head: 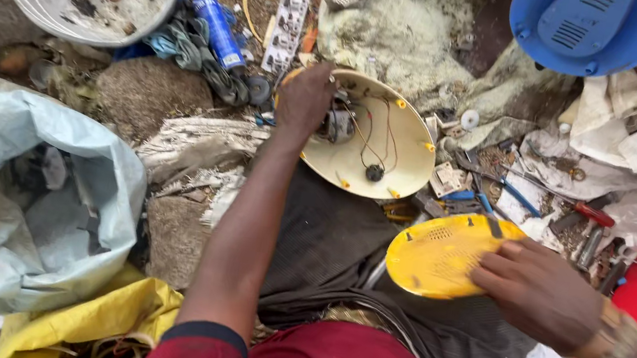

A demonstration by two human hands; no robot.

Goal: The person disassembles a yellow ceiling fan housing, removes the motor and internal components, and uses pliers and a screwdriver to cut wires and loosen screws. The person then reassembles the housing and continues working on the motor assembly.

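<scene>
A blue cylindrical can with a printed label (219,30) lies tilted on the ground near the top edge, just right of the white plastic bucket (7,2). Right of the can lies a flat, upright white printed card package (286,31). A large, crumpled pale blue-grey plastic sack (8,202) gapes open at the left edge.

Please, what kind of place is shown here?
Probably an informal outdoor repair or salvage spot: an opened cream housing with bare wiring, screwdrivers on the ground, and scrap electrical parts scattered around.
</scene>
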